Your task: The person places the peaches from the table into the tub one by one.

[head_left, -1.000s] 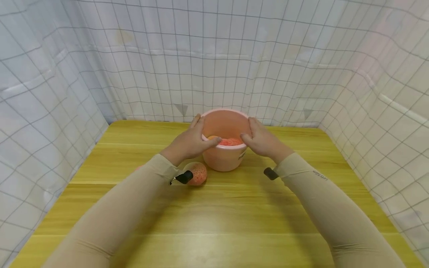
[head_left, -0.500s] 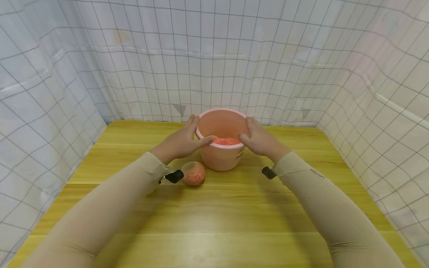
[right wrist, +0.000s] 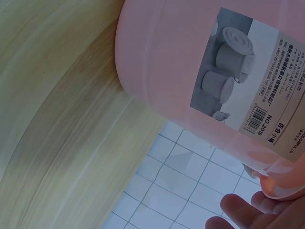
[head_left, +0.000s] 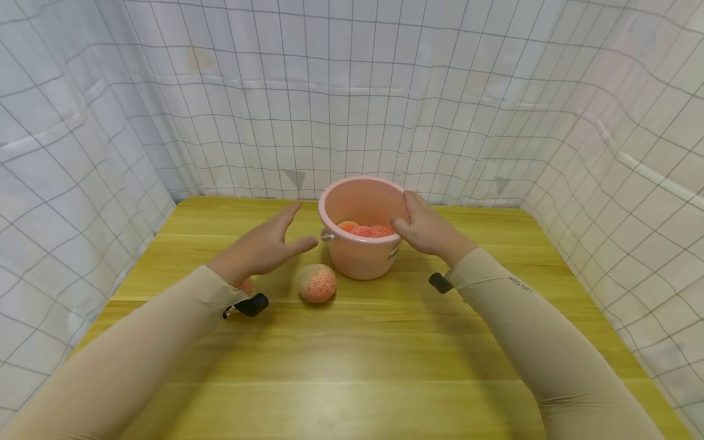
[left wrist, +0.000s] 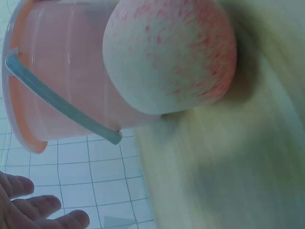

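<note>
A pink plastic bucket (head_left: pixel 363 253) stands upright near the back of the table, with several reddish peaches (head_left: pixel 371 231) inside. My right hand (head_left: pixel 434 232) holds its right rim, thumb over the edge and fingers outside. My left hand (head_left: pixel 264 244) is apart from the bucket on its left, thumb and fingers spread, holding nothing. A pale peach with red speckles (head_left: pixel 317 283) lies in front of the bucket; the left wrist view shows this peach (left wrist: pixel 171 52) large. Another peach (head_left: pixel 247 285) is mostly hidden behind the left wrist.
The bucket's pale handle (left wrist: pixel 66 107) hangs down its left side. A printed label (right wrist: pixel 257 81) faces the right wrist camera. The yellow wood-grain table (head_left: pixel 352 366) is bounded by white gridded curtains (head_left: pixel 363 91) at the back and both sides.
My left hand has let go of the bucket's left rim and moved left and nearer, uncovering the handle joint. The bucket has shifted slightly left in view. My right hand has kept its hold.
</note>
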Motion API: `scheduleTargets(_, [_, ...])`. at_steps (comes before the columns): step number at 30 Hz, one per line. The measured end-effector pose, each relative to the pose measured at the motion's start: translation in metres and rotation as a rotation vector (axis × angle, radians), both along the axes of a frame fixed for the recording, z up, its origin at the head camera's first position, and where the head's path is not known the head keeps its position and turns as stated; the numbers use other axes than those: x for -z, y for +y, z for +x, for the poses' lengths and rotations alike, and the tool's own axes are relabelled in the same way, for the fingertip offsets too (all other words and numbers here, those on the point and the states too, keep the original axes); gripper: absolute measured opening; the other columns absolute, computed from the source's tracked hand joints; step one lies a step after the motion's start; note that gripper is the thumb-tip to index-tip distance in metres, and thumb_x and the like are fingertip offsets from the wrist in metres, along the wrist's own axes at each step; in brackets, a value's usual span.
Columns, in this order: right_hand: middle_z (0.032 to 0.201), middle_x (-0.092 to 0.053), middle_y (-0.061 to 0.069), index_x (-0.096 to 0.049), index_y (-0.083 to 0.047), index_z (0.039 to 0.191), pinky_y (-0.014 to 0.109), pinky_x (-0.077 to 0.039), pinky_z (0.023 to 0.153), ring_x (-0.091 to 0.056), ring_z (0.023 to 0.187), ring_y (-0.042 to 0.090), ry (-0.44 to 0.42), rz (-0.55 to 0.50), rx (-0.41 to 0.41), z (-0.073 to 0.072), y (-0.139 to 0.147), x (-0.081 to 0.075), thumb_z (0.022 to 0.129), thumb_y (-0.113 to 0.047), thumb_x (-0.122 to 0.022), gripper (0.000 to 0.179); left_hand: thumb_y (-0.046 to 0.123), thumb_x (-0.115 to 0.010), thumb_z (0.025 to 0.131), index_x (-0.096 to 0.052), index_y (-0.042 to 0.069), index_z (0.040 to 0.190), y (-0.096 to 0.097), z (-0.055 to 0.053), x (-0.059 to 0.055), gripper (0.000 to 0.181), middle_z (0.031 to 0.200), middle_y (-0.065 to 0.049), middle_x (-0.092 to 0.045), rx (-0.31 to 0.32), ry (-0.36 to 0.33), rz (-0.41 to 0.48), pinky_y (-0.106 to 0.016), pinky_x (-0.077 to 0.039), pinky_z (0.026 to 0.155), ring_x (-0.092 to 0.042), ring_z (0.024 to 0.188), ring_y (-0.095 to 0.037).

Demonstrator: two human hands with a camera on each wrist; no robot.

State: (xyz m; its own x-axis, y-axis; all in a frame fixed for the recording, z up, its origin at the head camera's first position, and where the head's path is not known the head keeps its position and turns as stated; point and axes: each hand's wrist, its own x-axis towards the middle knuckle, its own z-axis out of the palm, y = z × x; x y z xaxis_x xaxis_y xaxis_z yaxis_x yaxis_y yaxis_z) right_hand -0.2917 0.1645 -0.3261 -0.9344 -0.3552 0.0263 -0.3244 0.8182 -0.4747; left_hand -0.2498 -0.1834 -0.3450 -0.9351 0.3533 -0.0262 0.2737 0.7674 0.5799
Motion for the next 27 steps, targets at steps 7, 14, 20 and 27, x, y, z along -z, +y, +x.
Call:
scheduleTargets(7, [0.174,-0.019,0.019,-0.009,0.002,0.167,0.055,-0.026,0.129,-0.025,0.160,0.037,-0.002,-0.001,0.003,0.002,-0.002,-0.002,0.105,-0.044,-0.046,0.086,0.069,-0.068,0.093,-0.015,0.021,0.171,0.000,0.021,0.010,0.106,0.176,-0.007,-0.021,0.032,-0.063,0.176,-0.065,-0.028,0.125,-0.025,0.160,-0.040])
scheduleTargets(14, [0.172,-0.023,0.020,-0.011,0.002,0.167,0.056,-0.029,0.128,-0.030,0.157,0.037,0.007,-0.011,-0.006,0.001,-0.001,0.000,0.105,-0.044,-0.047,0.085,0.061,-0.077,0.089,-0.020,0.017,0.170,0.008,0.036,0.026,0.108,0.174,-0.013,-0.025,0.020,-0.081,0.143,-0.066,-0.029,0.124,-0.029,0.158,-0.042])
scheduleTargets(20, [0.174,-0.019,0.019,-0.009,0.001,0.168,0.056,-0.027,0.128,-0.027,0.159,0.037,-0.008,-0.003,0.001,0.000,-0.001,0.001,0.106,-0.045,-0.046,0.086,0.058,-0.082,0.086,-0.022,0.012,0.169,0.009,0.038,0.040,0.113,0.173,-0.016,-0.026,0.062,-0.086,0.123,-0.063,-0.027,0.126,-0.027,0.159,-0.041])
scheduleTargets(27, [0.174,-0.019,0.019,-0.009,0.001,0.168,0.056,-0.027,0.128,-0.027,0.159,0.038,-0.002,-0.014,0.005,0.001,-0.002,0.000,0.105,-0.043,-0.047,0.085,0.046,-0.087,0.085,-0.022,0.007,0.168,0.012,0.037,0.050,0.112,0.172,-0.017,-0.028,0.123,-0.107,0.135,-0.061,-0.028,0.126,-0.031,0.157,-0.040])
